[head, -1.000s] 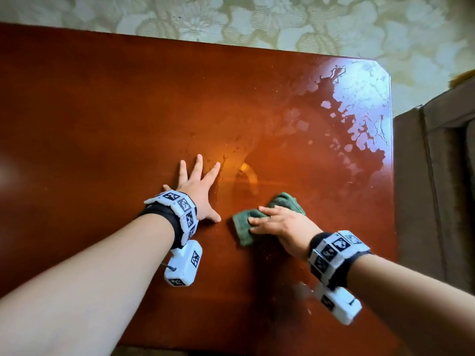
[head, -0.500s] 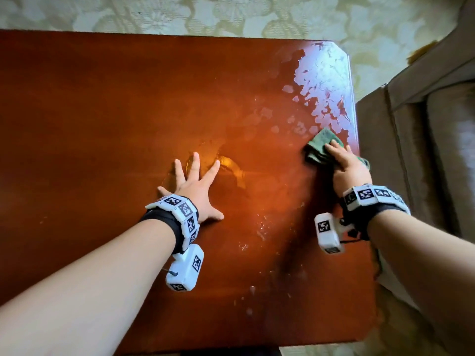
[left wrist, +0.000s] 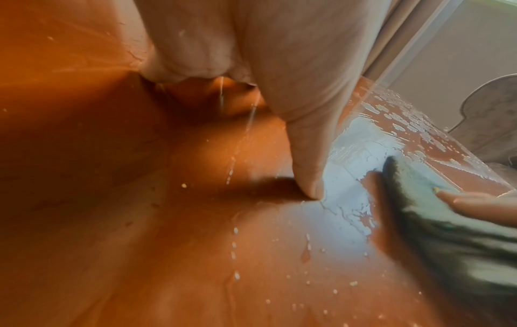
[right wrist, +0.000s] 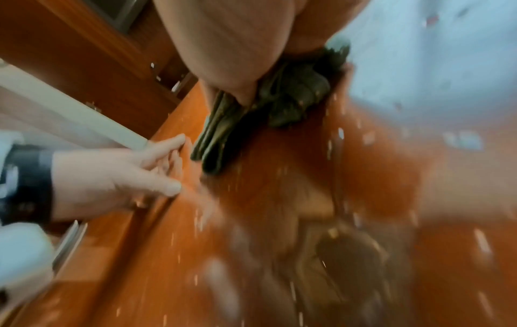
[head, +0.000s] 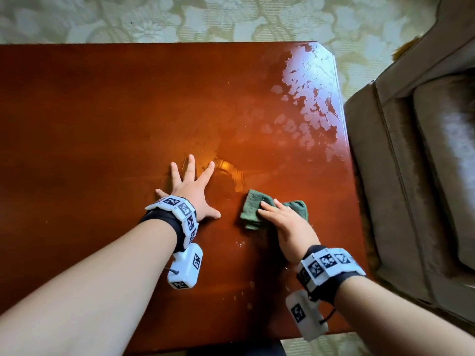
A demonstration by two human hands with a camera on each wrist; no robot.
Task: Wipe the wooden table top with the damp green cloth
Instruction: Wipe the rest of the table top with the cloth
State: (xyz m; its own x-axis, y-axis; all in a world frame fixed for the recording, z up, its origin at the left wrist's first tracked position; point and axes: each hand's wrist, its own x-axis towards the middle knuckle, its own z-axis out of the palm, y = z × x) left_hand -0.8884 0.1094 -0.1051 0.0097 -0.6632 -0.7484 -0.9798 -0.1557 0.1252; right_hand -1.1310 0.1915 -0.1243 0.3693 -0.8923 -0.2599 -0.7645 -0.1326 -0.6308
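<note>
Nearest you, your two forearms reach in over the near edge of the wooden table top, each wrist strapped with a black band carrying white marker blocks, and a white camera housing hangs under the left one. Your right hand lies palm down on the green cloth, fingers stretched out fairly straight across its top and pressing it to the wood; it does not close around the cloth (the right wrist view is smeared with blur, but it does show the folded layers bunched under the palm). The cloth sits right of the table's middle, just beside your left hand without touching it, one rumpled end poking out to the left of your fingers and the other to the right. That left hand is spread flat on the bare wood, all fingers splayed and the thumb pointing toward the cloth, holding nothing. Small water droplets dot the wood around both hands, seen best from the left wrist. Just beyond your left fingertips a bright amber glare sits on the varnish. Farther off, toward the far right corner, a broad wet film broken into patches reflects pale light. A brown upholstered armchair stands along the table's right side, and a pale floral carpet lies beyond the far edge.
</note>
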